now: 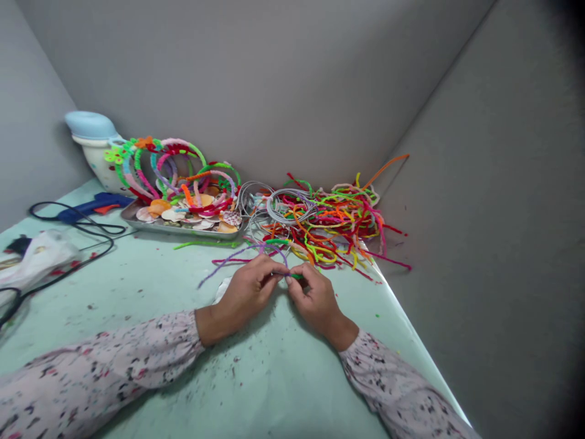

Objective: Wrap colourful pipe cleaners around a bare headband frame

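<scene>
My left hand (251, 286) is closed in a pinch on a purple pipe cleaner (223, 264), whose free end arcs out to the left above the table. My right hand (315, 299) meets it fingertip to fingertip, pinching a green fuzzy section (297, 276) right beside the purple. The two colours appear to belong to one thin hoop, and its far side, with green and pale stretches, seems to curve just behind my fingers. Where the pieces join is hidden by the fingertips. A small whitish object (222, 289) lies partly under my left hand.
A heap of coloured pipe cleaners (338, 219) and coiled grey wire (286, 206) lies beyond my hands. Left of it, a metal tray (183, 233) holds shells and wrapped hoops. A blue glue gun (86, 209), black cord (112, 241), plastic bag (43, 256) and blue-lidded container (94, 143) stand further left.
</scene>
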The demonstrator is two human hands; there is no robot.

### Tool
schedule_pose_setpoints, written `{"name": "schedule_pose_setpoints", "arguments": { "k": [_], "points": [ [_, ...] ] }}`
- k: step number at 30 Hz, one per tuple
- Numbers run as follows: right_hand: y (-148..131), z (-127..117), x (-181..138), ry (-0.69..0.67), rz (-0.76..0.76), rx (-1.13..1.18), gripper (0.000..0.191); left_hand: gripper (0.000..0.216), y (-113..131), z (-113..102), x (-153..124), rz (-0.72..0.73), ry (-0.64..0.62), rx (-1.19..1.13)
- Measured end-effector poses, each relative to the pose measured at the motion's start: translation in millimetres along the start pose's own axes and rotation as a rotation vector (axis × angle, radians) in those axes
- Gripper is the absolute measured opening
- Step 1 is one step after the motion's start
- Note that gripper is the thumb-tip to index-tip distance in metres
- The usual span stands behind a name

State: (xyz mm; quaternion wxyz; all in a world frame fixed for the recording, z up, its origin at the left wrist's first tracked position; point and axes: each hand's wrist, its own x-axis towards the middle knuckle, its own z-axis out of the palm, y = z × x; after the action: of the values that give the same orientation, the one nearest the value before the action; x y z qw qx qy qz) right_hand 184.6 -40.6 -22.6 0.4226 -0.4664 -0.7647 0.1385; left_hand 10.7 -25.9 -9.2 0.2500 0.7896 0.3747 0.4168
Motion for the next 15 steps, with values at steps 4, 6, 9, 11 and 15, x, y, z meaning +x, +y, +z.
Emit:
{"name": "schedule_pose_setpoints", "arguments": {
  "k": [4,6,9,11,15],
  "points": [
    [0.7,0.5,0.0,0.003,-0.006,0.0,0.009,0.02,0.2,0.5,-0.8,-0.02,0.002,0.007],
    [0.8,0.6,-0.1,0.005,-0.009,-0.002,0.008,0.019,0.0,0.6,-1.1,-0.02,-0.001,0.012],
    [0.5,0.5,-0.3,0.002,-0.013,-0.005,0.008,0.019,-0.1,0.5,-0.9,-0.022,-0.009,0.019],
    [0.2,0.3,-0.3,-0.002,-0.018,-0.009,0.009,0.019,0.0,0.2,-0.5,-0.032,-0.016,0.023],
    [0.2,0.4,0.1,0.002,-0.026,-0.018,0.008,0.018,0.8,-0.3,0.3,-0.053,-0.022,0.027]
  ]
}}
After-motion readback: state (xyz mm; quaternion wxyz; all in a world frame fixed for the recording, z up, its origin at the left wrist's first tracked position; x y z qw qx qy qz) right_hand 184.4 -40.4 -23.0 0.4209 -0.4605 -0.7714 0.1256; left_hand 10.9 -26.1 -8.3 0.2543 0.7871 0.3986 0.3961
